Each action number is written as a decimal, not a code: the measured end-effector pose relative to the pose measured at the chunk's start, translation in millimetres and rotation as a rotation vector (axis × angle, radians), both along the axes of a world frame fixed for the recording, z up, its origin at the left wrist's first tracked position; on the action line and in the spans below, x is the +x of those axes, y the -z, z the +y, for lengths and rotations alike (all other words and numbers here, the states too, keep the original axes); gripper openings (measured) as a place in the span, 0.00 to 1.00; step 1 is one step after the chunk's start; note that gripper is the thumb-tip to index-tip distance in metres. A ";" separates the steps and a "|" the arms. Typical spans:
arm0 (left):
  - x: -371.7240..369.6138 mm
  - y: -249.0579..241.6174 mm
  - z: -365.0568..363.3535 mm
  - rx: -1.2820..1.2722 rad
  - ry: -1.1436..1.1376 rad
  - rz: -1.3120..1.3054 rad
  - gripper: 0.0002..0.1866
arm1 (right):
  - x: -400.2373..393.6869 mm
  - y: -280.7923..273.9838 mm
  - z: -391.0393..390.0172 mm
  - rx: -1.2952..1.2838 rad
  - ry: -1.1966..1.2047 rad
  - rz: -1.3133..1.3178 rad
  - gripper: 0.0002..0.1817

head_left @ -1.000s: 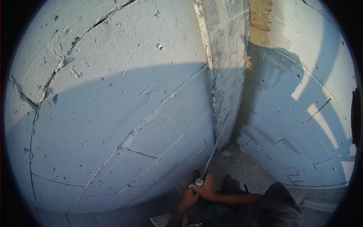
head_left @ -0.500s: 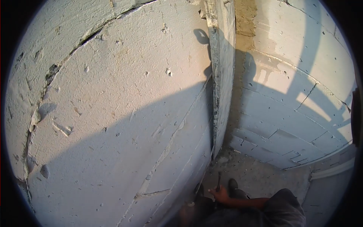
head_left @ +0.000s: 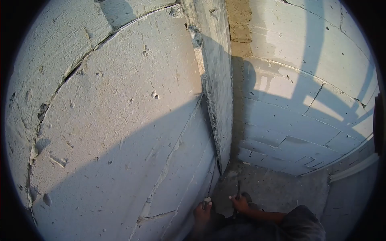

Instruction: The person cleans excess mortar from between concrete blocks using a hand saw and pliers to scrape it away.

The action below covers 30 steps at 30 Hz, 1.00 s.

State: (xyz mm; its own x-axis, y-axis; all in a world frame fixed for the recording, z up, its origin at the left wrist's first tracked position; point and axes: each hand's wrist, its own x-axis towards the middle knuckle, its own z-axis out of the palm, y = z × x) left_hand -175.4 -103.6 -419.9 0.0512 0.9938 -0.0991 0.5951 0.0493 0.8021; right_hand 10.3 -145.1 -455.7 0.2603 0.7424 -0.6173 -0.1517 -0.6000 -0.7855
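Low in the picture, my left hand is closed around a thin rod-like tool with a pale collar. Its slim shaft slants up beside the left wall's edge, close to the lower end of the dark gap. To the right, my right hand wraps round a dark, slim tool that sticks out above and below the fist. I cannot tell the exact kind of either tool. My right thumb or finger points out toward the left hand.
A large pale block wall with cracks and chips fills the left. A rough upright column face stands at its edge. Beyond is a second block wall with shadows across it. The concrete floor lies below, with a shoe on it.
The view has shifted, so the column and walls sit further left. My left hand, blurred and low before, now shows clearly with the thin tool. My right hand still grips the dark tool.
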 end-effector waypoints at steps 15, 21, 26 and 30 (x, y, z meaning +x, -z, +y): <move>38.2 -35.5 -17.2 -0.728 0.031 -0.548 0.23 | -32.1 -51.7 40.0 -0.162 -0.196 0.649 0.21; 95.7 -28.9 -48.0 -0.599 -0.183 -0.593 0.23 | 18.6 -74.7 29.9 -0.254 -0.334 0.598 0.19; 31.7 -39.9 -9.7 -0.655 -0.046 -0.464 0.23 | -41.8 -50.5 39.0 -0.093 -0.101 0.617 0.16; -26.4 -26.8 13.5 -0.603 0.058 -0.337 0.23 | -106.5 -28.8 59.6 0.080 0.137 0.481 0.12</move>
